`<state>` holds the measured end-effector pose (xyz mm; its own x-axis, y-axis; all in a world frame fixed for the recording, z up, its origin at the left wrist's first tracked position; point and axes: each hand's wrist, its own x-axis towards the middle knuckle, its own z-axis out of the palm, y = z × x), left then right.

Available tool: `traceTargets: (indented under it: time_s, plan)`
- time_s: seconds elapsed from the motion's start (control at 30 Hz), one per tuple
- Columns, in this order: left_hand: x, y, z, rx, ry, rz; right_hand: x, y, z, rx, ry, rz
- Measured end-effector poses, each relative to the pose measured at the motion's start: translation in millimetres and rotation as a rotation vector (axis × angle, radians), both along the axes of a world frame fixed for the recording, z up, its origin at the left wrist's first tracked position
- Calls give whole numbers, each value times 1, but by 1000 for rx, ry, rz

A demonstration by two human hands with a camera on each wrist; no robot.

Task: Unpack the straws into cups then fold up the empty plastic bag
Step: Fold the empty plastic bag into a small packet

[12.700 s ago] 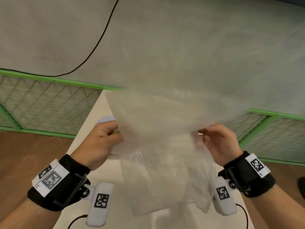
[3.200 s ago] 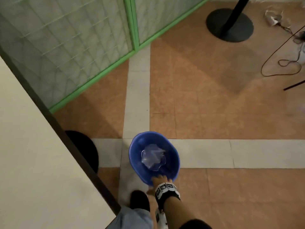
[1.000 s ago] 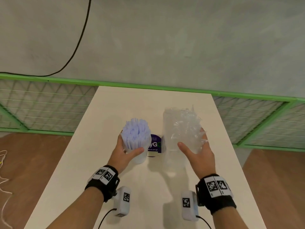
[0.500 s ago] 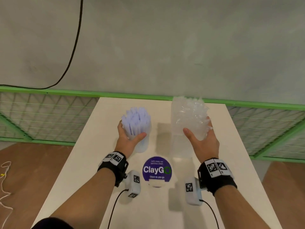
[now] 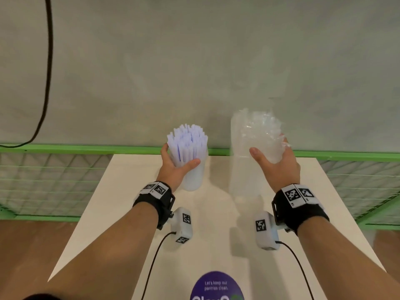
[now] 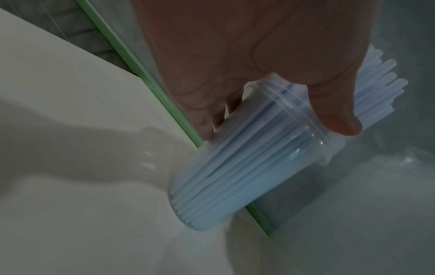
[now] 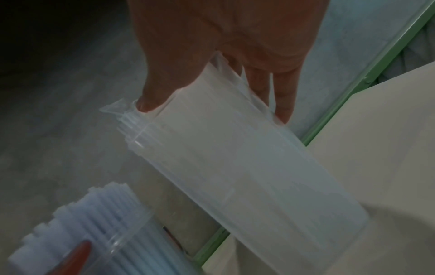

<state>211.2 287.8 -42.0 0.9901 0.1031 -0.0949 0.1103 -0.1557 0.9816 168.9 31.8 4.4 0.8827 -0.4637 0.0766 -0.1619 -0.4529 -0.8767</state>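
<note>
Up near the far edge of the white table [image 5: 134, 213]: two clear cups, one in each hand. Left hand [image 5: 173, 169] wrapped round the left cup [image 5: 193, 180], thumb across the front just under the rim, fingers behind; pale blue straws [image 5: 187, 144] packed inside and sticking out above the grip. Right hand [image 5: 276, 165] curled round the right cup [image 5: 240, 176] high on its wall, thumb in front, fingers at the back; clear wrapped straws [image 5: 259, 131] bristling above the grip, too glassy to count. Whether either base touches the tabletop: cannot tell.

Just beyond both grips, the table's far edge, a green rail [image 5: 65, 149] along it, then a grey wall [image 5: 216, 61]. Open tabletop below and between the wrists, and out to either side of the cups. Green mesh panels [image 5: 43, 180] lower down past the table's left and right edges.

Near edge, well back from the grips: one purple round sticker [image 5: 216, 286], partly cut off. One black cable [image 5: 48, 72] hanging on the wall, far left of the left grip. Two wrist cameras on black straps, each with a thin lead trailing back over the table.

Count: two cups, two bundles of straws, two hands, one sticker.
</note>
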Motion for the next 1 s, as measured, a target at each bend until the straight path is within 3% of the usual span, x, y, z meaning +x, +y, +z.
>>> traceTargets:
  time_s: [0.33, 0.77, 1.0]
  plan:
    - [44, -17, 0, 0, -44, -25, 42, 23, -2, 13, -7, 36]
    - [42, -18, -1, -28, -43, -18, 41, 25, 0, 29, 25, 41]
    - [40, -19, 5, 59, -52, -4, 42, 25, 0, 27, 28, 54]
